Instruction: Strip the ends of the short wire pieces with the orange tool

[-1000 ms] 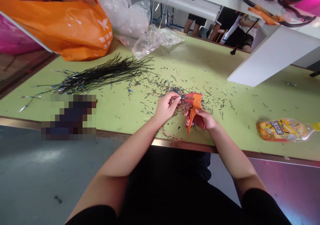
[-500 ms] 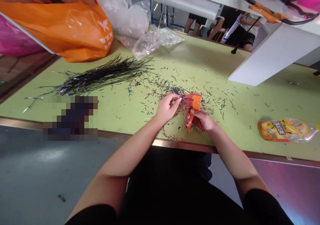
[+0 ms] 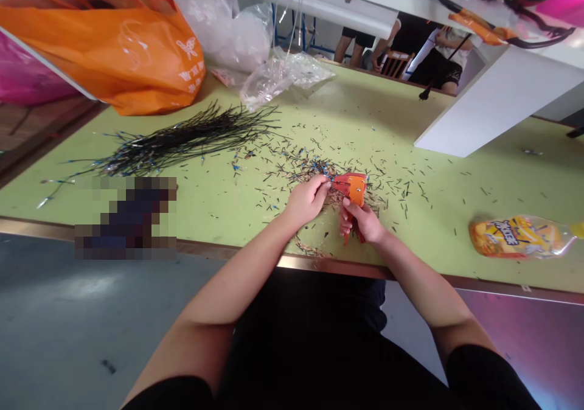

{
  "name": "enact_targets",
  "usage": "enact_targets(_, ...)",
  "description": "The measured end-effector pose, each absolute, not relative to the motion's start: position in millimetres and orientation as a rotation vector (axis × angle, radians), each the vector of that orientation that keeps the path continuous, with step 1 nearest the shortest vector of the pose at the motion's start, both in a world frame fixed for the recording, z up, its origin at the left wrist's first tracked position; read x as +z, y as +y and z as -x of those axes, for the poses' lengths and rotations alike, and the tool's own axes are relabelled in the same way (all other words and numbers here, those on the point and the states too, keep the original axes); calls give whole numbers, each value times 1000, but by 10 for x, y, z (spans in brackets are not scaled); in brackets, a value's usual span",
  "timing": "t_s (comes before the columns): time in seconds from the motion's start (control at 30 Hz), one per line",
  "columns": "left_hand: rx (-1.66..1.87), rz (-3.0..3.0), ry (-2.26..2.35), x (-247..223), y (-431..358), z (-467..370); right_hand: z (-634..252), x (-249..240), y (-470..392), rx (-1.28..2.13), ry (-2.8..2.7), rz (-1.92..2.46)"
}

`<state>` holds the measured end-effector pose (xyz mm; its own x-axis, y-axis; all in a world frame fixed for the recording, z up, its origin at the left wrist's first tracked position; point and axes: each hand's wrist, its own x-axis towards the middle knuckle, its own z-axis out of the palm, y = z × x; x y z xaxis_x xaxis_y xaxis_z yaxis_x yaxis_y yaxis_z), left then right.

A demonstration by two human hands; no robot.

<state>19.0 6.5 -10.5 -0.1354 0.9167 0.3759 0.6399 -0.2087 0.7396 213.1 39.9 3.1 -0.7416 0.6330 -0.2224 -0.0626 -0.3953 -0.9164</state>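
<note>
My right hand [image 3: 362,220] is wrapped round the handles of an orange and red wire stripper [image 3: 357,188], whose red jaws point left. My left hand [image 3: 308,200] is closed in a pinch just off the tip of those jaws. Between its fingertips is a thin wire, mostly hidden by the fingers, with its end at the jaws. Short black offcuts [image 3: 407,186] and blue bits lie scattered around both hands on the green tabletop [image 3: 410,233]. A bundle of black wires [image 3: 182,136] with blue and silvery ends lies to the left.
An orange bag [image 3: 150,63] and clear plastic bags [image 3: 287,75] stand at the back left. A yellow-labelled bottle [image 3: 515,236] lies at the right. A white upright panel [image 3: 483,106] rises at the back right. Other people [image 3: 449,63] are beyond the table. A blurred-out patch covers something at the left edge.
My right hand has squeezed the wire stripper's handles closer together, and the tool has tilted a little. My left hand stays at the jaws. The whole view has shifted slightly.
</note>
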Motion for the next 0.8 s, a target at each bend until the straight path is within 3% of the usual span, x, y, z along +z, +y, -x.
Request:
enact_targets(0.53, 1348, -1848, 1789, -25, 48, -204, -2080, 23, 389, 2061, -1282, 801)
enact_targets(0.67, 1517, -1725, 1887, -17, 46, -99, -2196, 123, 603, 1821, -986, 654)
enact_targets(0.8, 1466, -1745, 1972, -17, 47, -83, -2264, 125, 662, 1746, -996, 702)
